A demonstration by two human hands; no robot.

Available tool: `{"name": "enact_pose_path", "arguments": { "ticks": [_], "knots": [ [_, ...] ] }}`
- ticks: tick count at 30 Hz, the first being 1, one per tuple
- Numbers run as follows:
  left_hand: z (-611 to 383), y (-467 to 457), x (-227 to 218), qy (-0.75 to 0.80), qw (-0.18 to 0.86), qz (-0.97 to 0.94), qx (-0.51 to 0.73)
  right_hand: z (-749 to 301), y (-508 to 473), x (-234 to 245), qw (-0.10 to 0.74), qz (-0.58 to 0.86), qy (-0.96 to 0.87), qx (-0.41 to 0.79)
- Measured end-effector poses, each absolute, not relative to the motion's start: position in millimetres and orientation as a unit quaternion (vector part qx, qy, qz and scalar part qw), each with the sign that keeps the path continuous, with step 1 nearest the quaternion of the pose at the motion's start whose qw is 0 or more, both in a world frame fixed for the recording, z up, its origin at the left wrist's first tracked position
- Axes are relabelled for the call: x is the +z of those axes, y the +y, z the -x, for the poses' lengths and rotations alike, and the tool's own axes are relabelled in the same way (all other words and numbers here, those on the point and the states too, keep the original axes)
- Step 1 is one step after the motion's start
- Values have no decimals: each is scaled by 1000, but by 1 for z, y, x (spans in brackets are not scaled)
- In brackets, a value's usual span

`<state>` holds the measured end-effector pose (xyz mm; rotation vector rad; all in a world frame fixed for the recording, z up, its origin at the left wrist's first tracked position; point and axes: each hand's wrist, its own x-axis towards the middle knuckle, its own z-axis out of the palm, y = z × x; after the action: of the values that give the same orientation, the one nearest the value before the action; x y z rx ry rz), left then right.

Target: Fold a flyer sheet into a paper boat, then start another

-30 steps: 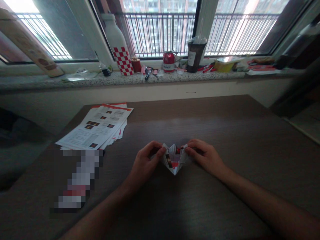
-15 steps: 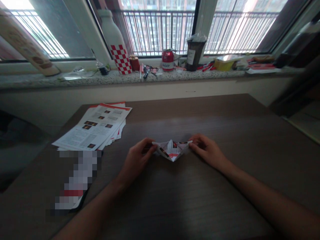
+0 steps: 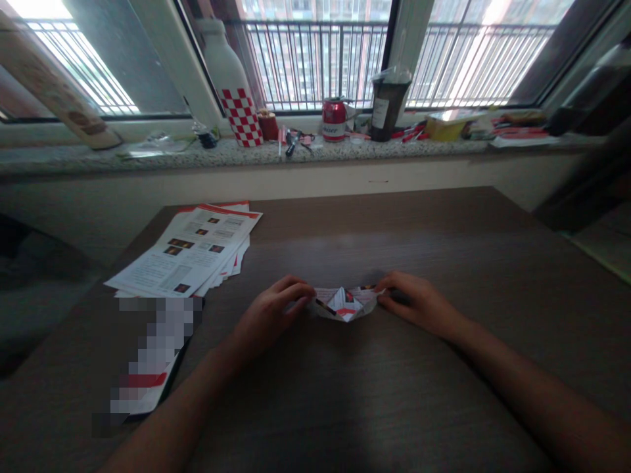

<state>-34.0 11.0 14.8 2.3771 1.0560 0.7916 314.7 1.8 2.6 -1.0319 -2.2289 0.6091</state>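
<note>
A small folded paper boat, made from a white printed sheet with red and dark patches, rests on the brown table between my hands. Its raised centre forms a peak, and its sides spread outward. My left hand pinches the boat's left tip between thumb and fingers. At the opposite tip, my right hand has its thumb and fingertips closed on the paper. The fingertips hide both ends of the boat.
A stack of printed sheets lies at the table's left, with a pixelated phone-like object below it. Along the windowsill stand a red-checked white bottle, a red can and a dark drink cup.
The boat has opened wider and flatter, its sides now curving outward around the central peak. Both hands have shifted slightly right and lower in view, still at its tips.
</note>
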Motion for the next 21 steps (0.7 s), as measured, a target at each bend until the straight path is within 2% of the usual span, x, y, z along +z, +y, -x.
{"name": "enact_pose_path", "arguments": {
  "ticks": [5, 21],
  "knots": [
    [34, 9, 22, 366, 241, -858, 270, -315, 0, 3, 307, 397, -835, 225],
    [37, 12, 21, 426, 236, -831, 269, -318, 2, 0, 314, 461, -798, 227]
  ]
}}
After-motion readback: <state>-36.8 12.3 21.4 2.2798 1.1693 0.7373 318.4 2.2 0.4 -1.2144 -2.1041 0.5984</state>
